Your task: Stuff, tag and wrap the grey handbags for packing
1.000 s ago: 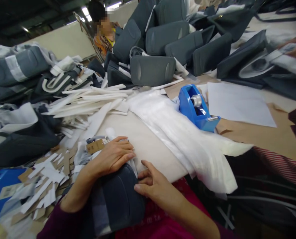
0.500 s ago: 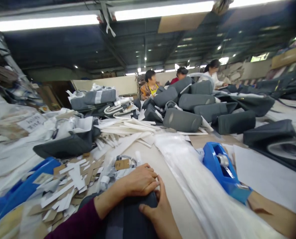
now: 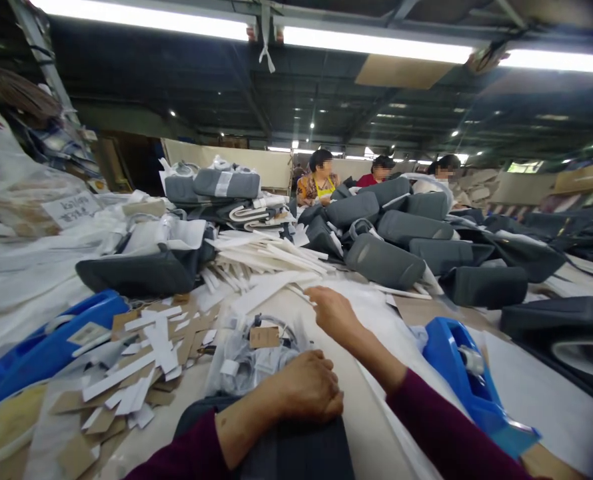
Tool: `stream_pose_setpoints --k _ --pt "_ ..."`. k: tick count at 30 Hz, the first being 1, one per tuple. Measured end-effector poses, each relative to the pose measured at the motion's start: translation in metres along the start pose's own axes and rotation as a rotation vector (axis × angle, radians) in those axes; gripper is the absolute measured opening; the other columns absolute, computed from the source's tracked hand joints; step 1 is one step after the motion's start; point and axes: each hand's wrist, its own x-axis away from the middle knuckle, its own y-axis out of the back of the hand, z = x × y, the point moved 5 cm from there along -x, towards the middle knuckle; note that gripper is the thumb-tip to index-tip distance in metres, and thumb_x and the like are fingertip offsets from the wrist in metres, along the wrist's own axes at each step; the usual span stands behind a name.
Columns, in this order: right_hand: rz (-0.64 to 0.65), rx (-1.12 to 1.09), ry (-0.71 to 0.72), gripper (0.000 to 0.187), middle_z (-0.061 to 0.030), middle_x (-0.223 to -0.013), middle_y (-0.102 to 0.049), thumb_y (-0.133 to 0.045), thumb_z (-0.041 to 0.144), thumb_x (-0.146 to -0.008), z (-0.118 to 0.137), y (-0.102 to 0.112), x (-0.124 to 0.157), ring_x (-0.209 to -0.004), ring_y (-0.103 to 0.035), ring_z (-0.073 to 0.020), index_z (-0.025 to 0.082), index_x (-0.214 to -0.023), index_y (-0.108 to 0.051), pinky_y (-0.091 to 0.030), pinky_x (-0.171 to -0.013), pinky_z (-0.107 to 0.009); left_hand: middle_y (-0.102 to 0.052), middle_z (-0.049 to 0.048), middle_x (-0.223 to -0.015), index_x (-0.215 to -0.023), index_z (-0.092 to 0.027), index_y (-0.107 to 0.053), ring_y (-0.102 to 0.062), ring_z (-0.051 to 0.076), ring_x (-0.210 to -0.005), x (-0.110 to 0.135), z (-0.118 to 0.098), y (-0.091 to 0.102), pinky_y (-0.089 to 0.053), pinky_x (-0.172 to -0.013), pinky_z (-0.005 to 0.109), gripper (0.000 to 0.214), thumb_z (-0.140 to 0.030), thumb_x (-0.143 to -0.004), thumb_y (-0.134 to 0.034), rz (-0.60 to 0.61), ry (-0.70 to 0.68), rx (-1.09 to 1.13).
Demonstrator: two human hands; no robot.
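Note:
My left hand [image 3: 311,387] lies across a dark grey bag [image 3: 311,443] at the bottom middle, its fingers curled over the bag's far edge. Just beyond that edge is a clear plastic-wrapped bundle [image 3: 246,363] with a brown cardboard tag [image 3: 264,337] on it. Stretched out ahead, my right hand [image 3: 334,313] has its fingers pinched together at the end of a white strip [image 3: 296,288], beside a pile of similar white strips [image 3: 266,253]. Its fingertips are small in view.
Blue tape dispensers stand at right [image 3: 469,373] and left [image 3: 71,347]. Card and paper scraps [image 3: 151,353] lie at left. Stuffed dark grey bags [image 3: 386,260] are heaped behind, with several co-workers [image 3: 321,180] beyond. Translucent plastic sheeting [image 3: 391,340] runs along the right side.
My right hand has left the bag and reached forward to the white strips. My left hand stays on the bag, now more curled. The view has shifted, showing more of the wrapped bundle.

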Motion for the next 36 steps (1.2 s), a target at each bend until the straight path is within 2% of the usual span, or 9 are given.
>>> stream_pose_setpoints --k 4,9,12,14,17,21,26,29,36 --pt "0.186 0.085 0.382 0.064 -0.0101 -0.133 -0.054 -0.050 -0.012 -0.069 0.018 -0.062 -0.096 -0.125 -0.044 -0.0223 0.021 -0.124 -0.059 -0.035 -0.101 -0.033 -0.065 0.0038 -0.060 -0.055 -0.019 -0.051 -0.056 0.019 -0.061 0.001 0.003 -0.002 -0.046 -0.073 0.037 0.028 -0.029 -0.079 -0.061 0.003 0.036 0.028" --pt "0.241 0.164 0.617 0.050 -0.0113 -0.135 -0.052 -0.056 -0.003 -0.078 0.029 -0.119 -0.133 -0.129 -0.039 -0.0236 0.018 -0.123 -0.059 -0.025 -0.109 -0.040 -0.065 0.0035 -0.062 -0.058 -0.019 -0.050 -0.057 0.018 -0.065 0.001 0.006 0.000 -0.043 -0.077 0.035 0.026 -0.028 -0.082 -0.056 0.015 0.051 0.070" --pt "0.201 0.201 0.590 0.030 -0.0166 -0.119 -0.060 -0.043 0.004 -0.089 0.034 -0.107 -0.133 -0.119 -0.047 -0.0245 0.009 -0.111 -0.062 -0.033 -0.103 -0.040 -0.065 0.0035 -0.066 -0.061 -0.018 -0.051 -0.055 0.017 -0.068 0.000 0.008 0.005 -0.041 -0.077 0.035 0.024 -0.025 -0.084 -0.053 0.045 0.039 0.101" --pt "0.062 0.181 0.402 0.031 -0.0200 -0.118 -0.059 -0.036 0.002 -0.088 0.026 -0.074 -0.126 -0.116 -0.048 -0.0271 0.006 -0.109 -0.059 -0.037 -0.100 -0.042 -0.064 0.0032 -0.068 -0.062 -0.018 -0.052 -0.055 0.017 -0.069 -0.001 0.009 0.009 -0.039 -0.078 0.034 0.025 -0.022 -0.086 -0.049 0.059 0.042 0.124" --pt "-0.115 0.054 -0.013 0.037 -0.0188 -0.117 -0.060 -0.040 0.003 -0.085 -0.009 -0.013 -0.084 -0.115 -0.051 -0.0310 0.006 -0.120 -0.050 -0.039 -0.097 -0.049 -0.061 0.0027 -0.068 -0.062 -0.018 -0.051 -0.054 0.016 -0.071 -0.003 0.010 0.012 -0.038 -0.081 0.035 0.029 -0.020 -0.090 -0.042 0.088 0.046 0.159" --pt "-0.176 -0.251 -0.257 0.065 -0.0093 -0.136 -0.051 -0.045 0.006 -0.081 -0.045 0.037 0.045 -0.121 -0.051 -0.0287 0.015 -0.143 -0.029 -0.038 -0.103 -0.051 -0.057 0.0027 -0.067 -0.063 -0.018 -0.049 -0.051 0.016 -0.068 -0.007 0.011 0.018 -0.038 -0.080 0.036 0.038 -0.022 -0.095 -0.030 0.114 0.040 0.202" --pt "-0.249 -0.635 -0.501 0.069 -0.0067 -0.150 -0.039 -0.050 0.011 -0.078 -0.053 0.010 0.191 -0.136 -0.038 -0.0233 0.020 -0.145 -0.035 -0.029 -0.114 -0.044 -0.055 0.0024 -0.066 -0.067 -0.018 -0.051 -0.049 0.016 -0.067 -0.009 0.012 0.031 -0.038 -0.080 0.037 0.038 -0.022 -0.096 -0.026 0.115 0.056 0.327" --pt "-0.237 -0.849 -0.553 0.068 -0.0071 -0.148 -0.043 -0.052 0.010 -0.076 -0.049 -0.021 0.211 -0.136 -0.039 -0.0221 0.019 -0.143 -0.041 -0.030 -0.114 -0.045 -0.057 0.0027 -0.069 -0.068 -0.019 -0.051 -0.050 0.017 -0.069 -0.009 0.011 0.040 -0.037 -0.080 0.038 0.037 -0.020 -0.095 -0.026 0.082 0.062 0.387" --pt "-0.015 -1.037 -0.424 0.072 -0.0036 -0.140 -0.053 -0.062 0.005 -0.067 -0.039 -0.050 0.171 -0.122 -0.054 -0.0225 0.023 -0.137 -0.051 -0.042 -0.105 -0.039 -0.057 0.0030 -0.069 -0.069 -0.019 -0.052 -0.050 0.017 -0.068 -0.010 0.011 0.037 -0.038 -0.079 0.038 0.035 -0.021 -0.094 -0.028 0.080 0.083 0.400"
